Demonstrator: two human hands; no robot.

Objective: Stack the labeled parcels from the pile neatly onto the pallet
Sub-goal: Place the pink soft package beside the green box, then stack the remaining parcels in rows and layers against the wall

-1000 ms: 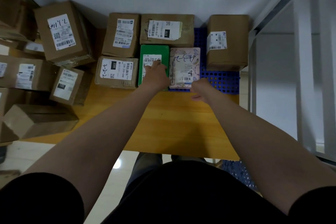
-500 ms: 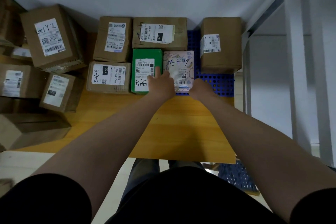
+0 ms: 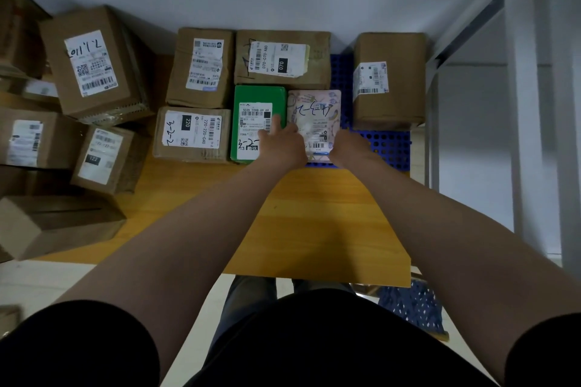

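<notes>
A pink patterned parcel (image 3: 314,113) lies flat on the blue perforated pallet (image 3: 386,144), beside a green parcel (image 3: 256,116). My left hand (image 3: 283,143) rests across the seam between the green and pink parcels, fingers on their tops. My right hand (image 3: 349,148) presses the pink parcel's near right corner. Behind them stand two brown labelled boxes (image 3: 283,58), (image 3: 201,67); a third brown box (image 3: 191,135) sits left of the green one. A taller brown box (image 3: 388,80) stands on the pallet's right side.
A pile of brown labelled boxes (image 3: 91,63) fills the left side, some stacked. The yellow wooden table (image 3: 314,223) extends toward me. A white wall runs behind; a white metal rack frame (image 3: 518,104) stands at the right.
My left hand slid from the green parcel's label to the seam beside the pink parcel. My right hand moved up against the pink parcel's corner.
</notes>
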